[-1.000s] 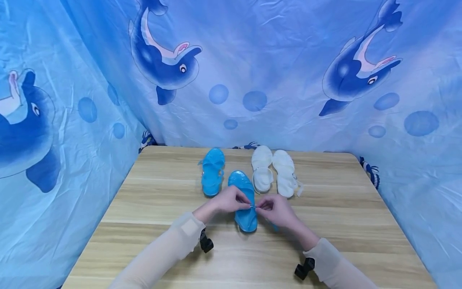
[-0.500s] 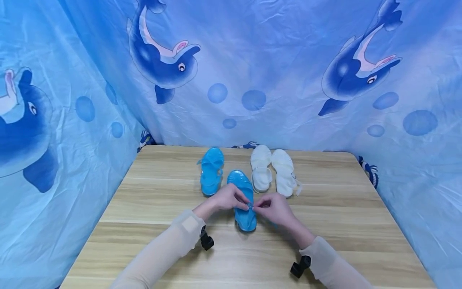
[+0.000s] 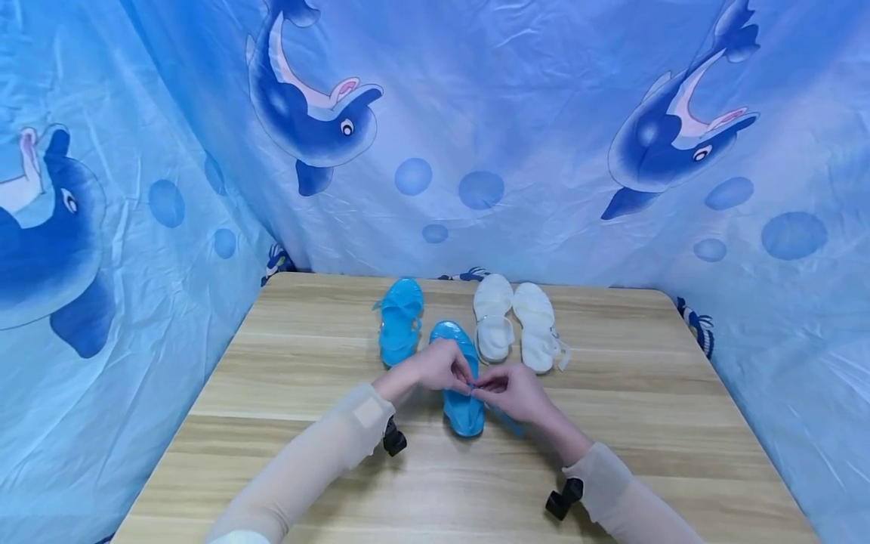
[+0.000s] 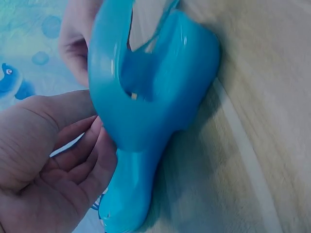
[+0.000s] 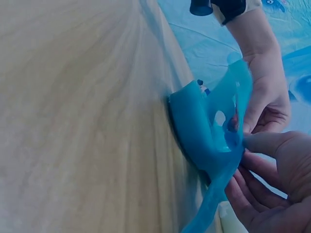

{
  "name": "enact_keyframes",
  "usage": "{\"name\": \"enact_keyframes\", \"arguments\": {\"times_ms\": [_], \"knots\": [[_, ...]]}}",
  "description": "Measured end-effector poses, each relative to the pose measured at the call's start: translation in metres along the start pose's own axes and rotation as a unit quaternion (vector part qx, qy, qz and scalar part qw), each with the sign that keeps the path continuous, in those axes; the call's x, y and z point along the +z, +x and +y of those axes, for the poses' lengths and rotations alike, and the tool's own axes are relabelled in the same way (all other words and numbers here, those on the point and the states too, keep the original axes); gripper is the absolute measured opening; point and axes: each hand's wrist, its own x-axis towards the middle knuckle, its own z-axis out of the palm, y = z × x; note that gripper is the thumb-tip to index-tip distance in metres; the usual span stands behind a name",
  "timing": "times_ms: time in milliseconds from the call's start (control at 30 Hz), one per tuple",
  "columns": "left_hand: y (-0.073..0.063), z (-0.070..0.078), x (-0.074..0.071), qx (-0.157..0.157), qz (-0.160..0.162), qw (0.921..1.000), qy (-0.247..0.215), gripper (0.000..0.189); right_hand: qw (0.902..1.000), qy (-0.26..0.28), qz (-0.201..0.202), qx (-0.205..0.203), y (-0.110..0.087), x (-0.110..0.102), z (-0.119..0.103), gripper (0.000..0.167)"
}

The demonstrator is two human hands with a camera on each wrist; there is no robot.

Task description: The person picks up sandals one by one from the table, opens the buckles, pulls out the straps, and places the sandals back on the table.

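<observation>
- The blue sandal [image 3: 464,412] under the hands lies mid-bench [image 3: 285,378]; from it, in the head view, its mate [image 3: 399,332] sits towards eleven o'clock, white sandals [image 3: 493,302] towards one.
- The left hand [image 3: 440,367] and right hand [image 3: 519,394] come together, pinching its strap [image 5: 211,196].
- If either pinch loosens, the slick strap could slip free; uneven pulling could skew the sandal.
- Glossy, rubbery-looking plastic, rounded; the narrow strap's tail points past four o'clock.
</observation>
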Motion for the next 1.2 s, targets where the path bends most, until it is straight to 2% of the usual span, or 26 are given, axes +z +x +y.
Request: {"name": "enact_keyframes", "arguments": {"times_ms": [133, 300, 433, 533, 633, 733, 933, 1067, 1200], "knots": [[0.002, -0.003, -0.002, 0.013, -0.015, 0.9998, -0.003, 0.008, 0.9999, 0.004, 0.011, 0.001, -0.001, 0.002, 0.002, 0.013], [0.000, -0.010, -0.003, 0.042, -0.016, 0.9990, -0.003, 0.007, 0.9988, 0.023, 0.040, 0.016, 0.000, 0.007, 0.000, 0.011], [-0.005, -0.019, 0.002, 0.069, 0.003, 0.9976, 0.005, 0.007, 0.9980, 0.040, 0.046, 0.018, -0.001, 0.008, -0.001, 0.012], [-0.009, -0.026, 0.008, 0.079, 0.027, 0.9964, -0.013, 0.008, 0.9978, 0.046, 0.044, 0.019, -0.002, 0.009, -0.002, 0.011], [-0.011, -0.031, 0.013, 0.076, 0.046, 0.9951, -0.044, 0.008, 0.9979, 0.044, 0.042, 0.022, -0.002, 0.009, -0.001, 0.011], [-0.012, -0.029, 0.014, 0.071, 0.056, 0.9940, -0.060, 0.011, 0.9982, 0.037, 0.042, 0.022, -0.003, 0.008, 0.000, 0.011], [-0.008, -0.018, 0.008, 0.074, 0.049, 0.9954, -0.038, 0.014, 0.9990, 0.008, 0.043, 0.014, -0.004, 0.004, 0.000, 0.007], [-0.009, -0.023, 0.011, 0.071, 0.047, 0.9959, -0.032, 0.014, 0.9991, 0.002, 0.036, 0.022, -0.005, 0.003, 0.000, 0.007], [-0.011, -0.030, 0.018, 0.057, 0.066, 0.9946, -0.056, 0.015, 0.9992, 0.000, 0.029, 0.029, -0.005, -0.001, 0.001, 0.007]]}}
